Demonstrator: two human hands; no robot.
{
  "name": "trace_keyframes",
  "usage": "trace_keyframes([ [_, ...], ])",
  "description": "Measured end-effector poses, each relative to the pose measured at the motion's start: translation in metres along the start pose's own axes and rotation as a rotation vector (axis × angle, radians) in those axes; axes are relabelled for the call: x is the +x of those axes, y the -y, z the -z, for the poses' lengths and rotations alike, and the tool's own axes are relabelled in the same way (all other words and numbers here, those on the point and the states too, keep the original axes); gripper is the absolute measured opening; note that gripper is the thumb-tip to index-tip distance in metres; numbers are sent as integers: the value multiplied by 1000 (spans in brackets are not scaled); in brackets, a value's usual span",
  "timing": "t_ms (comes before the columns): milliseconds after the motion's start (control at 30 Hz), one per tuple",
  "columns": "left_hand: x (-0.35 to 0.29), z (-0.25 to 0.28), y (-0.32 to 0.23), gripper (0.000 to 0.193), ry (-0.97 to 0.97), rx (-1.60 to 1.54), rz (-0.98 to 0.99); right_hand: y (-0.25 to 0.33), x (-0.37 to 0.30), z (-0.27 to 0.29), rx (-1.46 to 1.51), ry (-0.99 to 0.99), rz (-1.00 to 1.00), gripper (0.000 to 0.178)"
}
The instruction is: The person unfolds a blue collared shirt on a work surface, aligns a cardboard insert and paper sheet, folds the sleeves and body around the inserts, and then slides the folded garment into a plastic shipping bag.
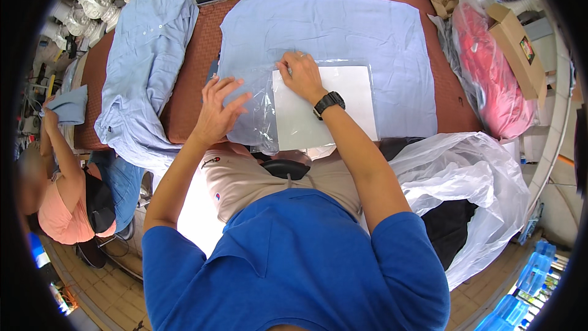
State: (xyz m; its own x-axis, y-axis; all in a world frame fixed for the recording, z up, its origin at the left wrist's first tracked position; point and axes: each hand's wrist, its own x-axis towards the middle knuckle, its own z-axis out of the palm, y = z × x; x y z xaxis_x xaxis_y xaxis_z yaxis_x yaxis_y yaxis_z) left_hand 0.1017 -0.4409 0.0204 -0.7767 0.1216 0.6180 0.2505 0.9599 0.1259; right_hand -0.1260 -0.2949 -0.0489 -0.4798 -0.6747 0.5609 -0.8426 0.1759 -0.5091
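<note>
Right hand [301, 75] lies palm down, fingers together, pressing the upper left corner of a flat white rectangular card [324, 107] inside a clear plastic bag [260, 113]. Left hand [217, 110] rests open, fingers spread, flat on the bag's left part. Bag and card lie on a light blue cloth shirt [343, 30] spread across the brown woven bench [196, 67]. A second light blue shirt [144, 55] lies heaped at the bench's left.

Both forearms reach forward from the lower edge. The left hand [217, 110] lies flat, palm down, fingers spread. The right hand [301, 76], a dark watch on its wrist, presses down with fingers seemingly curled.
</note>
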Motion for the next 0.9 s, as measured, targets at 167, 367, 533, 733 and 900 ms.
trace_keyframes([
  [167,10,-13,-11,30,149,36,-133,-2,-1,0,0,-13,6,15],
  [367,9,-14,-8,22,147,17,-98,3,-1,2,-26,22,1,13],
  [533,-12,-1,-6,27,-7,-15,16,1,-1,0,-3,15,-14,14],
  [733,-9,-5,-28,38,95,-14,-59,-1,-1,1,-26,6,3,14],
  [900,-4,-15,-28,27,166,-31,-110,2,-1,1,-35,12,8,14],
])
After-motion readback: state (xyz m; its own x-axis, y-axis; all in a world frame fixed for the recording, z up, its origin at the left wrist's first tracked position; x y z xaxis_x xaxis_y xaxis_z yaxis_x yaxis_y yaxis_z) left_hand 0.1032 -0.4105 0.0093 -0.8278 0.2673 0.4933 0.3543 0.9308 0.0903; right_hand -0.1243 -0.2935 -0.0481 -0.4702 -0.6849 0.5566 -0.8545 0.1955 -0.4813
